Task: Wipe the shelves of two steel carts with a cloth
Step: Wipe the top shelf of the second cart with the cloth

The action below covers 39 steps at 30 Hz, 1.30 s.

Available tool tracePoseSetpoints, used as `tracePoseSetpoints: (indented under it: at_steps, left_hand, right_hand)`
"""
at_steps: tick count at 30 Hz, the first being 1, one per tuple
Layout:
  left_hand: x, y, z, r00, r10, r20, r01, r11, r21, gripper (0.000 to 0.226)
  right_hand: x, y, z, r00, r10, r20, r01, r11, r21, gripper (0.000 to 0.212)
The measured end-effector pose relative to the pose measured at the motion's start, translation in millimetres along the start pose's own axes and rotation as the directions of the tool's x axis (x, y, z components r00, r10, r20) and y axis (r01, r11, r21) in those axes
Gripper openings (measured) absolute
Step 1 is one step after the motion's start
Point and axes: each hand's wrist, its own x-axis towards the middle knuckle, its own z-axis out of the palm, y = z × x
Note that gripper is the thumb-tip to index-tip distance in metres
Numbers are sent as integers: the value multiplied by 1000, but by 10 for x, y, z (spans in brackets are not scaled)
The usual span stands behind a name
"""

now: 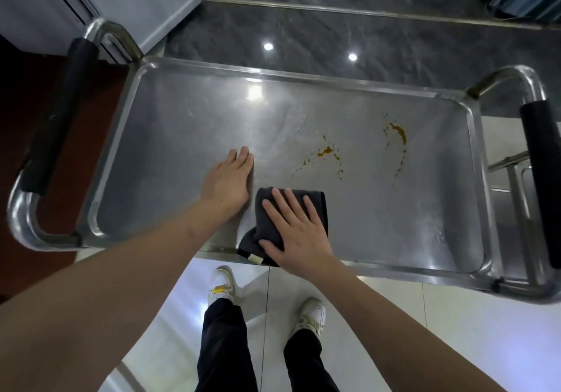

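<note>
i stand over the top shelf of a shiny steel cart [188, 118], a shallow tray with a raised rim and a tubular handle with a black foam grip at each end. my right hand [296, 230] lies flat on a folded dark grey cloth [267, 218], fingers straight and a little spread, palm pressing it onto the steel near the front rim. one corner of the cloth, with a small pale tag, hangs over that rim. my left hand [229, 180] rests flat on the bare steel just beside the cloth, on its left, fingers straight and together, holding nothing. to the right of the cloth, well apart from it, are two patches of orange-brown splatter [328, 152] on the shelf, one toward the middle and another further right. below the cart's rim i see my white sneakers [223, 282] and dark trousers on the pale glossy floor tiles [455, 331]; beyond the cart the floor is dark marbled stone [364, 27].
</note>
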Motion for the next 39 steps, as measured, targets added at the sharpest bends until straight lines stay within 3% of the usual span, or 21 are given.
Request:
tracePoseSetpoints:
  at_steps: [5,14,20,27,34,39]
  left_hand:
    - [-8,54,-205,993,-28,116,19,997,80,75]
    - [38,-25,-249,995,2,100,-14,993,118,73]
    - [36,-62,-169,994,5,113,-17,994,109,76]
    - [53,-53,-267,988,3,157,-12,999,53,76]
    - [38,10,-329,979,0,202,-7,999,33,80]
    - [24,65,-311,978,-24,205,16,999,41,74]
  right_hand:
    - [350,245,-91,1000,25,-11,-25,1000,2,79]
    - [2017,1061,-577,982,177,-71,-175,984,33,79]
    - [2474,1259,-671,986,133,-96,-133,991,4,78]
    - [1841,1009,-550,993,101,-59,-100,995,32,75]
    - [564,346,-214,997,79,-3,-79,997,19,77]
    - [297,-175,26,999,49,16,-49,999,22,86]
